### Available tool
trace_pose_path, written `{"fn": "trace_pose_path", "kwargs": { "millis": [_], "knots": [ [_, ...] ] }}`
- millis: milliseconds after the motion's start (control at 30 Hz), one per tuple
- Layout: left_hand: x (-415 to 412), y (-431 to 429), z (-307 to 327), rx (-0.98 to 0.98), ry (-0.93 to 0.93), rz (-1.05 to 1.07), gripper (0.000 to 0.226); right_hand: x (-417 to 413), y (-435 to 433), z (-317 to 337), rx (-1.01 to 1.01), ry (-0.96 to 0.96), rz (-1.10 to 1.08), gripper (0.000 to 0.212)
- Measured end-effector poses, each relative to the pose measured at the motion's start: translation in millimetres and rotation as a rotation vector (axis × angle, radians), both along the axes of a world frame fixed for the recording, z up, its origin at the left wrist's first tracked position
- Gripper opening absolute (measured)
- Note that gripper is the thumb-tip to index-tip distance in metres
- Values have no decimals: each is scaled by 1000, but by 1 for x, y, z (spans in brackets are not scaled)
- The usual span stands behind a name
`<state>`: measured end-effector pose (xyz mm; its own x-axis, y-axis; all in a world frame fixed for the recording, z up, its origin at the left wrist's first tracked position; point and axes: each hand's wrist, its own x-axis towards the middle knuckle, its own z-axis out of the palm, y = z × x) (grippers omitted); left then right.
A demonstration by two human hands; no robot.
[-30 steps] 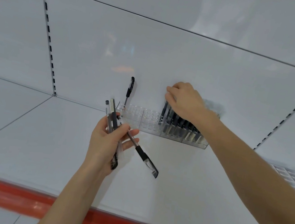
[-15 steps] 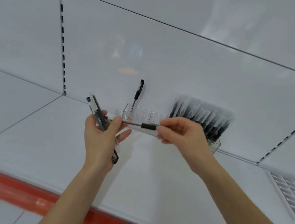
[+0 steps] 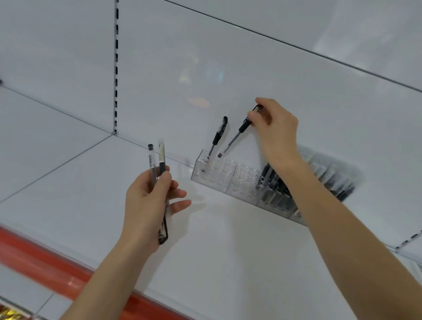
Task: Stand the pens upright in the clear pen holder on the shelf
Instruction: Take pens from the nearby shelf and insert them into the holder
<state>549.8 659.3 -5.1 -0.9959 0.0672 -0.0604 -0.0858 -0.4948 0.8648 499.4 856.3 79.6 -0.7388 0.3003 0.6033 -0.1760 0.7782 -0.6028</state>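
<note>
White shelf (image 3: 218, 245) carries the clear pen holder (image 3: 228, 181) at your 1 o'clock. Your right hand (image 3: 275, 127) pinches a pen (image 3: 236, 136), tilted, tip toward 7 o'clock, just above empty slots. Your left hand (image 3: 147, 205) grips 2 spare pens (image 3: 156, 160).

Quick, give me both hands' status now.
Left hand: closed around spare pens.
Right hand: pinching one pen, tip above the holder.
</note>
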Motion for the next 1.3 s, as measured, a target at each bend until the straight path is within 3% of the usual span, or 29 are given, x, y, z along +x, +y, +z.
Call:
{"fn": "trace_pose_path", "kwargs": {
  "millis": [433,567,667,833,900,1000,1300],
  "knots": [
    [0,0,-4,38,-41,-21,16,-30,-7,-22,240,-296,82,24],
    [0,1,-7,69,-41,-79,12,-12,-9,-13,70,-289,102,41],
    [2,2,-3,121,-39,-108,9,17,-13,-11,-74,-205,102,19],
    [6,12,6,162,6,-129,11,83,-43,-28,-207,-623,392,16],
    [8,17,6,177,17,-150,9,95,-50,-39,-237,-683,445,12],
    [10,23,6,154,30,-175,7,101,-48,-47,-317,-650,454,4],
    [-3,10,4,144,-4,-67,13,118,-7,-38,-418,-487,286,11]
  ]
}}
